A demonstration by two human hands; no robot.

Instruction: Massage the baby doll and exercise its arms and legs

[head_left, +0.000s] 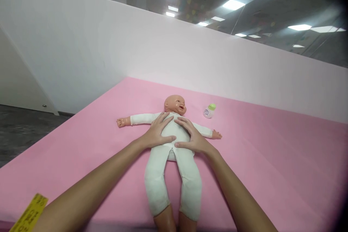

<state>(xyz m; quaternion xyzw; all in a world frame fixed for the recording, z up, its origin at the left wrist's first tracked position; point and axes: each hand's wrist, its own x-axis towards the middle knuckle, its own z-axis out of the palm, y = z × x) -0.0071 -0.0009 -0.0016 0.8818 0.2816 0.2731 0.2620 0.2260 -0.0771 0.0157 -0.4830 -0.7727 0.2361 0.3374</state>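
A baby doll point(172, 156) with a white cloth body lies on its back, head away from me and both arms stretched out sideways. Its plastic head is turned a little to the right. My left hand point(157, 132) rests on the left side of its torso, fingers spread toward the shoulder. On the opposite side of the torso lies my right hand point(192, 136), its fingers also apart. The two thumbs point at each other over the belly without meeting. Beyond the doll's arm on the right is a small clear bottle point(208, 111) with a green cap.
The doll lies on a pink-covered table point(258, 145). A white partition point(190, 58) rises behind the table. A yellow strip with dark markings point(30, 214) shows at the lower left, by my left forearm. Grey floor point(16, 130) is visible past the table's left edge.
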